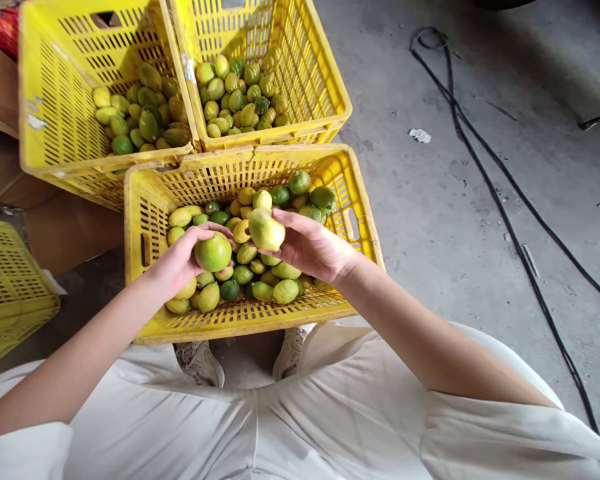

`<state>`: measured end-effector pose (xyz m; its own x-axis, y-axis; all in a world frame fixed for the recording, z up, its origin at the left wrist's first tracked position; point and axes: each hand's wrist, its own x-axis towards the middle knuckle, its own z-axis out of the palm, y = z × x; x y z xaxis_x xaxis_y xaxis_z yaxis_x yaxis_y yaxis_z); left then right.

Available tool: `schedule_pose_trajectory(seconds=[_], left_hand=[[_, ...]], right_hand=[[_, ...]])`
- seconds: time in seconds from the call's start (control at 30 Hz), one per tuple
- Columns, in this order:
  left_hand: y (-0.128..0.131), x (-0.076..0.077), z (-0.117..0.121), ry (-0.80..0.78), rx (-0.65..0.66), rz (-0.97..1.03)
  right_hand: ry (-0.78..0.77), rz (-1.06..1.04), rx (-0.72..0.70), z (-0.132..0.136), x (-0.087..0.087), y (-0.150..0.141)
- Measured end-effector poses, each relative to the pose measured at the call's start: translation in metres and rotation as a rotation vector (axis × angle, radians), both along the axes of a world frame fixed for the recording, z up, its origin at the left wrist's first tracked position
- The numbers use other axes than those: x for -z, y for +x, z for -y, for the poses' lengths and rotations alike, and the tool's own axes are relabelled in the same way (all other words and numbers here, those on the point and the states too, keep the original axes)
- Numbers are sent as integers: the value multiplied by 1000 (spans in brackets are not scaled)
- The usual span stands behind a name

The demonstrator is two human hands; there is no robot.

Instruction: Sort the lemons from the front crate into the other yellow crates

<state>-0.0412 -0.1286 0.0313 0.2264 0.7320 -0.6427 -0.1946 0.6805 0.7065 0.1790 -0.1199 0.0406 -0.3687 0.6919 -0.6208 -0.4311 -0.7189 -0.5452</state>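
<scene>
A left hand (180, 257) grips a round green citrus fruit (213, 252); a right hand (320, 247), a pale-yellow lumpy citrus fruit (267, 231); both above a yellow slotted plastic crate (250, 324); loosened fingers could drop either.

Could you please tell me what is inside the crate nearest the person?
A pile of green and yellow fruit lies in the crate. The left hand, holding a green fruit, and the right hand, holding a yellowish one, hide part of it; anything deeper is covered.
</scene>
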Motion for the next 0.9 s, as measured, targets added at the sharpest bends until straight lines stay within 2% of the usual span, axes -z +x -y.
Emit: schedule_pose_trajectory(seconds=[0.13,0.33,0.57,0.8,0.9], left_hand=[[1,2,-1,-31,-4,-32],[0,1,-2,-55,-72,78],[1,0,1,-32,-59,63],[0,0,-1,-81,-136,44],[1,-1,-1,-118,-138,98]], right_hand=[[-31,-21,6,1,4,2],[21,-3,24,-1,9,4],[51,-149,87,-4,8,5],[137,-95,-92,2,6,5],[125,-80,-44,0,7,4]])
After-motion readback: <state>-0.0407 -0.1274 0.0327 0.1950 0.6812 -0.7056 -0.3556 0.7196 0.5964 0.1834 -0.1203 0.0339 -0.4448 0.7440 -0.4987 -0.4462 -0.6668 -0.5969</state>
